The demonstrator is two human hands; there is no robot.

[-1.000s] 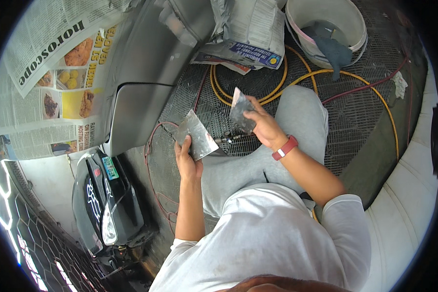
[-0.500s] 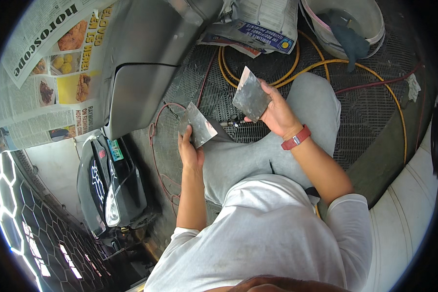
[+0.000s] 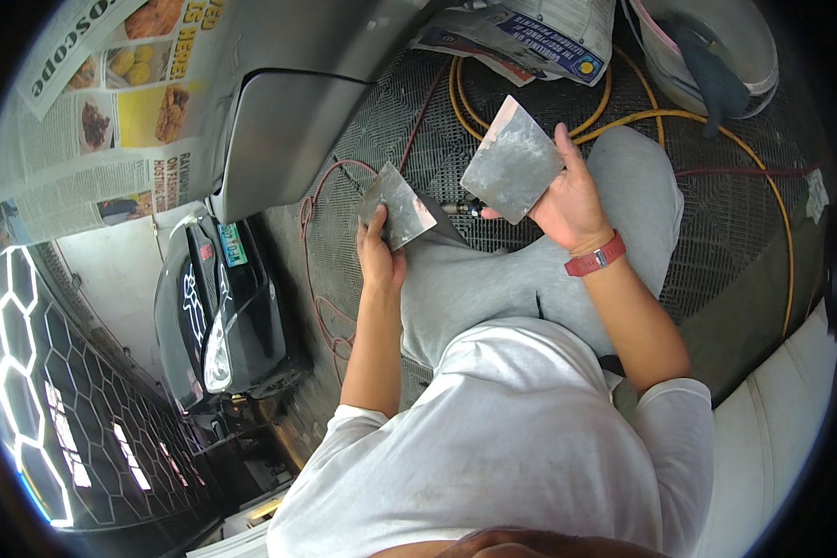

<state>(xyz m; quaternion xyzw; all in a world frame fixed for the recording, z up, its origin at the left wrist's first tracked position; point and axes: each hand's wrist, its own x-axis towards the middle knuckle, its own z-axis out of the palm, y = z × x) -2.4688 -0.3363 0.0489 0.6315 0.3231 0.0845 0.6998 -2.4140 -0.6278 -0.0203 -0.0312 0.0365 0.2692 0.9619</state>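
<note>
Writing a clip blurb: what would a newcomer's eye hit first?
Near the centre, the left hand holds one smudged metal plate, the right hand a second plate. Upper left, newspaper borders a grey vehicle panel; upper right, a dark cloth hangs out of a white pail.

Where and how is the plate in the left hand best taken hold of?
Probably by its lower-left edge, coming from the person's left and below, thumb over the face and fingers behind. The plate looks thin and flat, so an edge pinch suits it. The left hand holds it there, leaving its top and right corners free.
</note>
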